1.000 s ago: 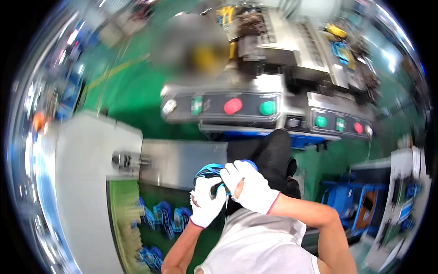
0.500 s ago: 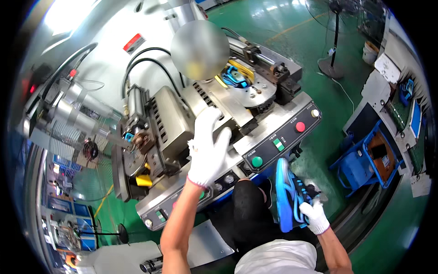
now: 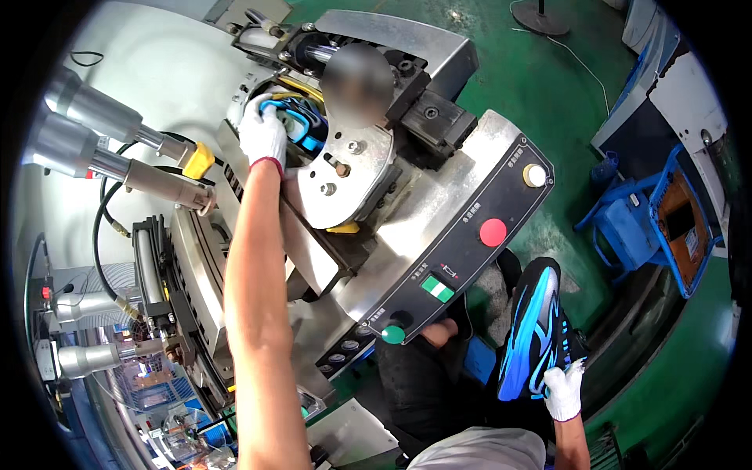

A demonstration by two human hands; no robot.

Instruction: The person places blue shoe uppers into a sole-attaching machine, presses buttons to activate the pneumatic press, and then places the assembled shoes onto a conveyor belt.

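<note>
Far forward, my left hand in a white glove reaches into the machine's clamp and grips the near edge of a blue and black shoe. Yellow pads flank that shoe, and part of it is hidden by my fingers and the metal. At the lower right, my gloved right hand is closed on the heel end of another blue and black shoe. That one hangs beside my leg, toe pointing away, its blue sole side facing left.
A control panel with red, green and white buttons runs along the machine's front edge. Metal cylinders jut in at the left, one with a yellow tip. A blue chair stands at the right, on the green floor.
My left hand has moved forward from above the machine's middle to the shoe in the right-hand clamp and taken hold of it. The view has shifted closer; the right hand keeps its shoe.
</note>
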